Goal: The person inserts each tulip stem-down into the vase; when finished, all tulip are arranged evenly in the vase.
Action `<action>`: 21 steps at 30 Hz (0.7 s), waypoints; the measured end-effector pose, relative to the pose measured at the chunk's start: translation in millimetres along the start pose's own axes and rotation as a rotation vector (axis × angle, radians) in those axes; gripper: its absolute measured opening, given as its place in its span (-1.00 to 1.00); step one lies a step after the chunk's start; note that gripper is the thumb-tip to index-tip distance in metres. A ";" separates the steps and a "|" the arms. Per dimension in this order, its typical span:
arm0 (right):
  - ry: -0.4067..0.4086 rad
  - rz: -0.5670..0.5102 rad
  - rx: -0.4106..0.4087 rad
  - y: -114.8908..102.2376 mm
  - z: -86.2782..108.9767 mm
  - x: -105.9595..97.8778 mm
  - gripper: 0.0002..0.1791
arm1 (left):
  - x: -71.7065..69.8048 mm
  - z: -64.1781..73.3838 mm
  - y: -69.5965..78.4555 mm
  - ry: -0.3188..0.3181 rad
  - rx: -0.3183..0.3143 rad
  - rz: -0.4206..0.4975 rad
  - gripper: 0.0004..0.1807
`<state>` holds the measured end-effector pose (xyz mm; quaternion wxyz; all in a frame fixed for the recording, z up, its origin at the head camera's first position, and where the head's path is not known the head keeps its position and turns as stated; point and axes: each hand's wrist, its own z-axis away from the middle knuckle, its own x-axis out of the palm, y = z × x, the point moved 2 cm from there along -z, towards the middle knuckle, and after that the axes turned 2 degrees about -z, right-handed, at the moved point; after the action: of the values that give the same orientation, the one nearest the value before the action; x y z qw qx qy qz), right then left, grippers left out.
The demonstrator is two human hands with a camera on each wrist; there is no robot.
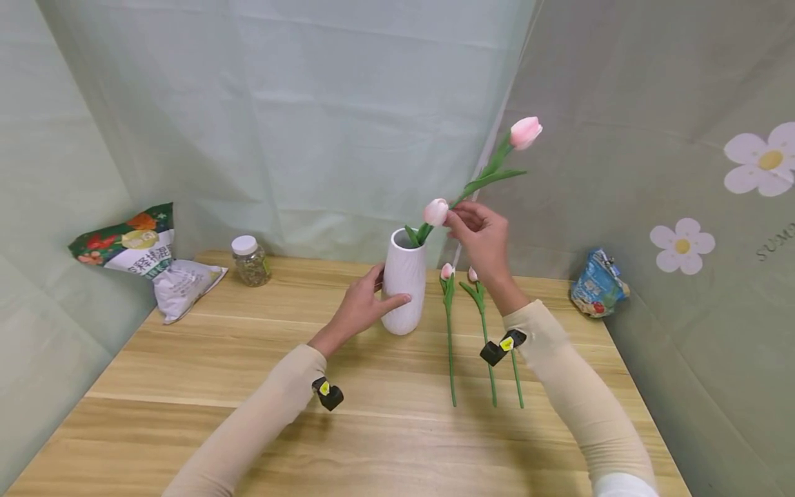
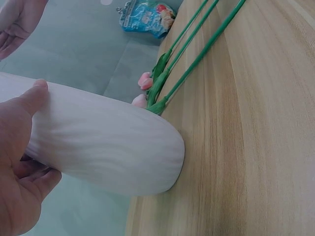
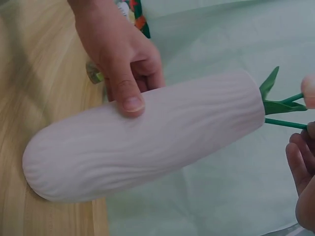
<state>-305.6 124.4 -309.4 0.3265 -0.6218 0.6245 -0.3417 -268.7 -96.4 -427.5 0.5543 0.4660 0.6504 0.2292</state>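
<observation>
A white ridged vase [image 1: 404, 293] stands upright on the wooden table. My left hand [image 1: 363, 304] holds it around the side, thumb across the front and fingers behind. Above and right of the rim, my right hand [image 1: 483, 238] pinches the green stem of a pink artificial tulip [image 1: 526, 132]. That tulip leans up to the right, and its stem [image 3: 285, 123] runs into the vase mouth in the right wrist view. A second pale pink tulip [image 1: 436, 212] stands in the vase, its bloom close to my right fingertips.
Three tulip stems [image 1: 450, 345] lie side by side on the table right of the vase, partly under my right forearm. A lidded jar [image 1: 251, 262] and a floral-printed bag [image 1: 145, 252] stand at the left. A blue packet [image 1: 597, 284] sits at the right edge. Cloth curtains [image 1: 298, 124] hang behind.
</observation>
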 end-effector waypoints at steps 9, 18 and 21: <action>-0.109 0.089 0.107 7.5 3.5 10.2 -0.72 | 0.5 0.1 -0.4 0.008 -0.003 -0.013 -0.12; -0.196 0.206 0.114 12.9 8.1 9.3 -0.77 | 0.1 0.1 0.5 0.002 -0.004 -0.007 -0.14; -0.200 0.203 0.108 11.5 8.2 7.3 -0.75 | -0.2 -0.1 1.3 -0.003 0.000 -0.001 -0.12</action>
<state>-305.2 116.8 -323.5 0.4529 -0.5678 0.6293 -0.2764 -268.3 -96.1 -426.3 0.5554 0.4661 0.6498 0.2284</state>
